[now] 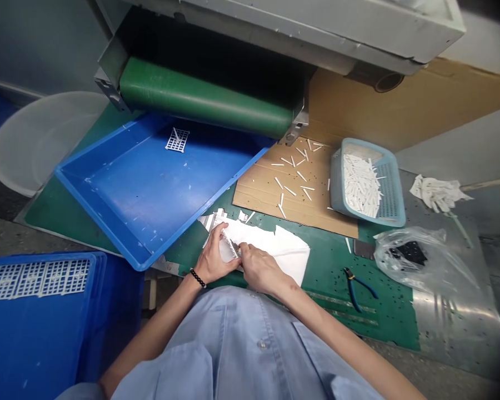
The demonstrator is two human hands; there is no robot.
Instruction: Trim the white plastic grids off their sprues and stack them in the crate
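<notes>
In front of my body, my left hand (213, 260) grips a white plastic piece (226, 251) tilted up on its edge; it looks like a small grid panel, partly hidden by the fingers. Against its right edge, my right hand (258, 268) is closed around something small, mostly covered by the fingers, which I cannot make out. A torn white sheet (289, 250) lies under and beside both hands. White scraps (243, 216) are scattered just beyond them. Blue-handled nippers (354, 286) rest on the green mat to the right.
A blue tray (150, 189) holding one white grid (177, 140) sits under a green conveyor roller (204, 97). White sticks are strewn over cardboard (254, 189). A light-blue basket (394, 214) holds many more. A plastic bag (433, 272) lies right; stacked blue trays (33, 344) stand lower left.
</notes>
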